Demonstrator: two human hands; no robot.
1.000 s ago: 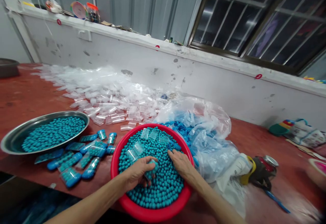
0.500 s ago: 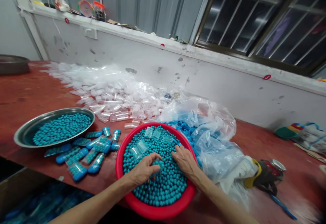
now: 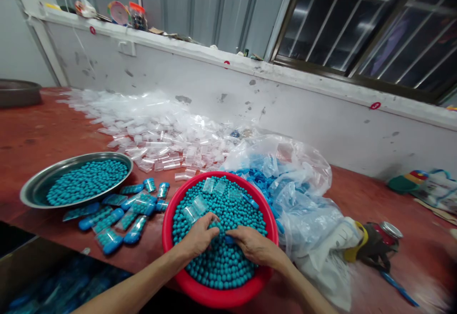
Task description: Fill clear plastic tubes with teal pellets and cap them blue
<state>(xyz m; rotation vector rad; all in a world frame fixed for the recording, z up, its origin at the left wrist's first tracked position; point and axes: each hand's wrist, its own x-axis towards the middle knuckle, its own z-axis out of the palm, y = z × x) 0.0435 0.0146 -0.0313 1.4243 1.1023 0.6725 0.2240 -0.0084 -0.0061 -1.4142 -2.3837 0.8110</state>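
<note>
A red basin (image 3: 167, 238) full of small turquoise balls (image 3: 221, 276) stands at the table's front edge. Over the balls, my left hand (image 3: 200, 235) is closed around a small clear plastic case, mostly hidden by the fingers, with turquoise balls showing at it. Close on its right, my right hand (image 3: 255, 245) pinches a blue cap (image 3: 229, 240) between thumb and fingers. Several empty clear cases (image 3: 195, 207) lie on the balls near the basin's far side. Another blue cap (image 3: 253, 204) rests by the right rim.
Filled blue-capped cases (image 3: 107, 238) lie left of the basin, beside a metal dish (image 3: 32, 192) of turquoise balls. Clear empty cases (image 3: 160, 133) are heaped behind. A plastic bag (image 3: 303, 209) with blue caps sits to the right, near a dark strapped item with a yellow edge (image 3: 357, 245).
My right hand has moved left and down from the basin's right rim, bringing a blue cap close to my left hand. My left hand has shifted slightly left with the case.
</note>
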